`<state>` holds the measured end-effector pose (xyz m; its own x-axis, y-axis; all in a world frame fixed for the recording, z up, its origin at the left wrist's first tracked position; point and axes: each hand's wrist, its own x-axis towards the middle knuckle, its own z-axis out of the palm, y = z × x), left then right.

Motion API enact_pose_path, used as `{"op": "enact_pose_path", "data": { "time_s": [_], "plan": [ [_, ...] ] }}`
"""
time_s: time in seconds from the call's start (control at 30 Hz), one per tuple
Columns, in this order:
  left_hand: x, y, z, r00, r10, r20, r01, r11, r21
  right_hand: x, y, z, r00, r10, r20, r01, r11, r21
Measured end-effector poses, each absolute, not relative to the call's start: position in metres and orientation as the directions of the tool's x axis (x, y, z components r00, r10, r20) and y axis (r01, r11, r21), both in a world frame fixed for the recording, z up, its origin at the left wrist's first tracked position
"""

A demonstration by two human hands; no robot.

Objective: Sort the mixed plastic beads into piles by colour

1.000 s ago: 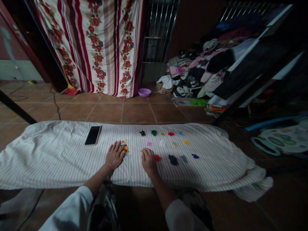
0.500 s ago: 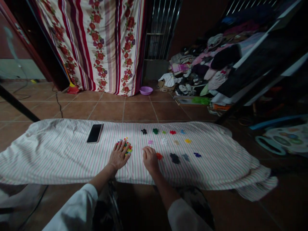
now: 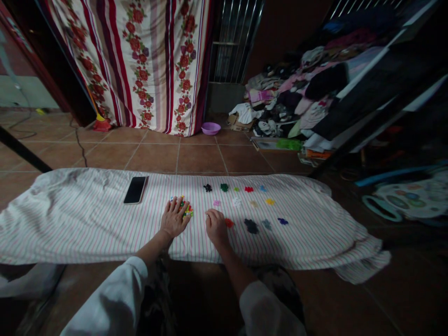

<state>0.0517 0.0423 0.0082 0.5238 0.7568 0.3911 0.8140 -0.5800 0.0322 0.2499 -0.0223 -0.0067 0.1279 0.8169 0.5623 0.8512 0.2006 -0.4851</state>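
Note:
My left hand (image 3: 174, 218) lies flat with fingers spread over a heap of small multicoloured pieces (image 3: 189, 211), covering part of it. To the right, my right hand (image 3: 216, 227) rests on the striped cloth (image 3: 98, 224), fingers curled closed; whatever they may hold is hidden. Just beside it is a small orange pile (image 3: 229, 223). Further piles sorted by colour lie in rows: black (image 3: 207, 187), dark green (image 3: 224, 187), red (image 3: 248, 189), pink (image 3: 216, 203), white (image 3: 237, 202), yellow (image 3: 269, 201), dark grey (image 3: 251, 226) and dark blue (image 3: 283, 221) among them.
A phone (image 3: 136, 190) lies on the cloth to the left. Beyond, a purple basin (image 3: 211, 129) stands on the tiled floor by a flowered curtain (image 3: 154, 70). Clothes (image 3: 280, 100) are heaped at the back right. A dark pole (image 3: 26, 150) slants at the left.
The view has shifted slightly. My left hand has moved a little over the heap, exposing different pieces. My right hand stays closed beside the orange pile.

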Motion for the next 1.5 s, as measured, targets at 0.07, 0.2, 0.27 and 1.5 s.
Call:
{"op": "enact_pose_path", "data": {
  "time_s": [0.07,0.2,0.27,1.5],
  "plan": [
    [0.047,0.036,0.009,0.549,0.729,0.410,0.793,-0.609,0.022,0.250,-0.022,-0.006,0.131,0.817,0.562,0.850,0.199,-0.488],
    [0.038,0.024,0.011,0.565,0.696,0.442,0.775,-0.631,0.002,0.250,-0.023,-0.007,0.134,0.817,0.561,0.852,0.194,-0.486],
    [0.034,0.018,0.010,0.557,0.700,0.446,0.784,-0.621,-0.005,0.250,-0.023,-0.008,0.134,0.818,0.560,0.853,0.193,-0.485],
    [0.009,0.004,0.000,0.002,0.908,0.418,0.958,-0.122,0.261,0.250,-0.023,-0.011,0.103,0.810,0.577,0.849,0.230,-0.475]
  ]
}}
